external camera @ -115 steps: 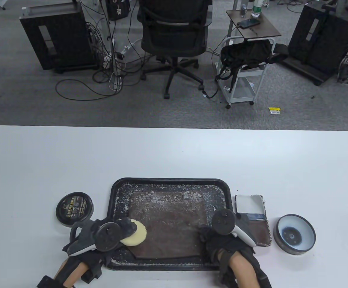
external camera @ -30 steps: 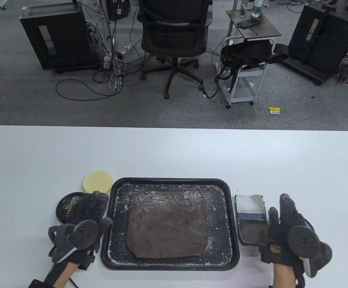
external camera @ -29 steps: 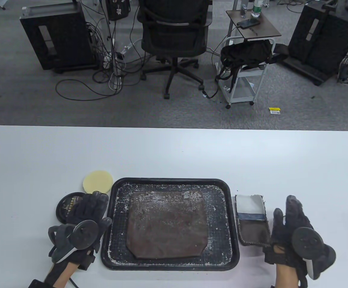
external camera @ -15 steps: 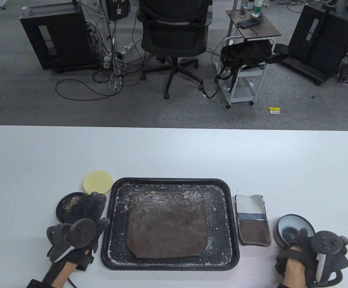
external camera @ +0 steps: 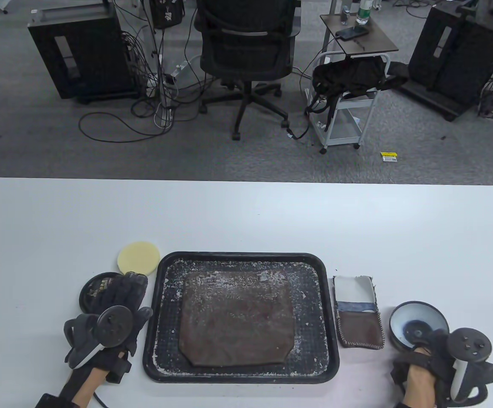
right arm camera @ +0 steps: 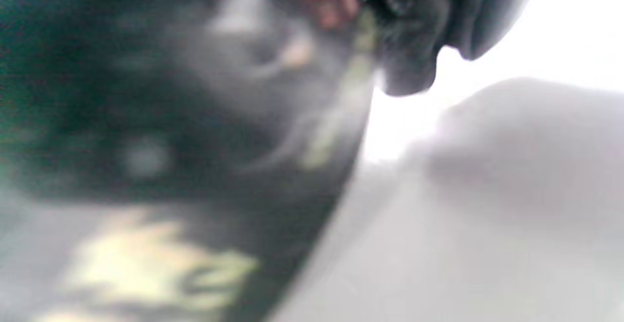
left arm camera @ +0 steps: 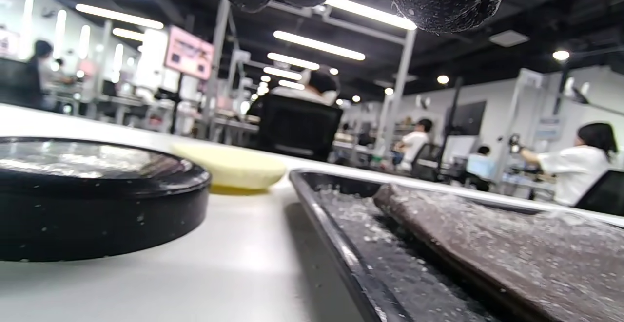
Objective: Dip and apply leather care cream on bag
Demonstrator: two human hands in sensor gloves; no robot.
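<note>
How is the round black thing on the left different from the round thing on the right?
The lidded tin on the left shows a black top with gold print; the open tin on the right shows a pale inside with a dark middle. The left hand lies flat over the lidded tin; the right hand grips the open tin's near edge, and it looks tipped up. Both are round and dark-walled.

**What the views hide**

The right wrist view is a heavy blur: a dark mass with pale yellowish smears fills its left, and only a dark gloved fingertip (right arm camera: 414, 64) against white reads clearly. In the table view the left hand (external camera: 119, 297) covers the right part of the cream tin lid (external camera: 94, 293), hiding most of its label. The right hand (external camera: 431, 352) overlaps the near rim of the open cream tin (external camera: 416, 325); whether its fingers grip the rim cannot be told. Both forearms are cut off by the bottom edge.
</note>
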